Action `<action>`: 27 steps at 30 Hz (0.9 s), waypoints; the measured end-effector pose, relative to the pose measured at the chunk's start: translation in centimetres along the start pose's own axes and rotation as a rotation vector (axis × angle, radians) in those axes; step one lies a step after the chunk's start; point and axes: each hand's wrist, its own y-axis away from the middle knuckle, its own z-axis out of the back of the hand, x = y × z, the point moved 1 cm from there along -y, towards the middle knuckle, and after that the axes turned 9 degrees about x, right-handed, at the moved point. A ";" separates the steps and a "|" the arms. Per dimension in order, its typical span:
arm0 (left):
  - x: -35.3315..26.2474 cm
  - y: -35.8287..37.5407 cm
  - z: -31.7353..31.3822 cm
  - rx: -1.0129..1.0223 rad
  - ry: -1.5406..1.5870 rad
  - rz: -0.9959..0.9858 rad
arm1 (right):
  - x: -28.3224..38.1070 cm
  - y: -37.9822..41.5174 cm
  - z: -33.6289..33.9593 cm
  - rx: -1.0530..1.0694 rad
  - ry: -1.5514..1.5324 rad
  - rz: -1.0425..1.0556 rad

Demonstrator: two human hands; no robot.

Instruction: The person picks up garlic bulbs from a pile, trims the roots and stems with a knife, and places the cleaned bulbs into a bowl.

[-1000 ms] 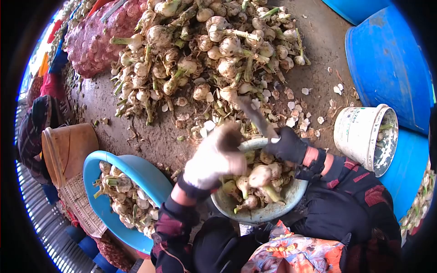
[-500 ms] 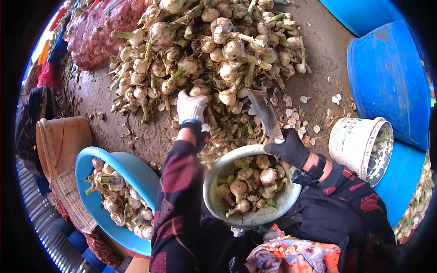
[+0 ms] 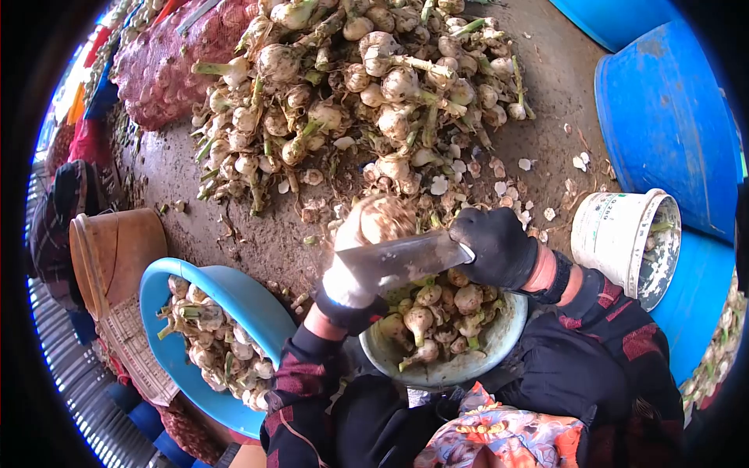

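In the head view my left hand (image 3: 349, 269), in a white glove, is closed on a garlic bulb (image 3: 388, 219) whose outline is smeared by motion. My right hand (image 3: 496, 246), black-gloved, grips a knife (image 3: 390, 264) with a broad, flat blade. That blade lies crosswise in front of the left hand, just below the bulb. Beneath both hands stands a pale round basin (image 3: 511, 331) with several dirty garlic bulbs (image 3: 431, 316) inside. Ahead is a big heap of garlic (image 3: 367, 86) with stalks on.
Left of me are a light-blue basin (image 3: 269, 312) of trimmed garlic, a brown bucket (image 3: 125, 253) and a pink mesh sack (image 3: 183, 66). A white bucket (image 3: 612, 234) and large blue tubs (image 3: 671, 117) stand at the right. Garlic scraps (image 3: 503, 191) litter the floor.
My left hand has drawn back from the heap with a garlic bulb. The knife has swung from pointing at the heap to lying crosswise toward the left hand.
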 end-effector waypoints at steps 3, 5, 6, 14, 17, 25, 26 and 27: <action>1.0 1.1 -0.6 0.114 0.168 -0.130 | 0.9 -0.1 0.5 -0.008 0.008 0.028; 0.8 1.6 -0.7 0.191 -0.019 -0.161 | 1.1 0.0 0.6 0.030 -0.014 0.054; 0.7 1.8 -0.7 0.229 -0.112 -0.177 | 1.1 0.0 0.6 0.029 -0.014 0.054; 0.8 2.6 -0.7 0.479 -0.768 -0.281 | -0.7 0.8 -1.0 0.055 -0.123 0.081; 0.5 1.8 -0.6 0.470 -0.602 -0.129 | -1.6 1.0 -1.8 0.063 -0.155 0.097; 0.3 2.3 -2.0 0.253 -0.015 0.241 | -2.8 1.2 -2.7 0.051 -0.191 0.102; 0.7 2.3 -1.9 0.277 0.067 0.248 | -2.9 1.2 -2.8 0.050 -0.189 0.103; 1.0 2.3 -1.7 0.301 0.146 0.252 | -3.0 1.1 -2.9 0.038 -0.196 0.112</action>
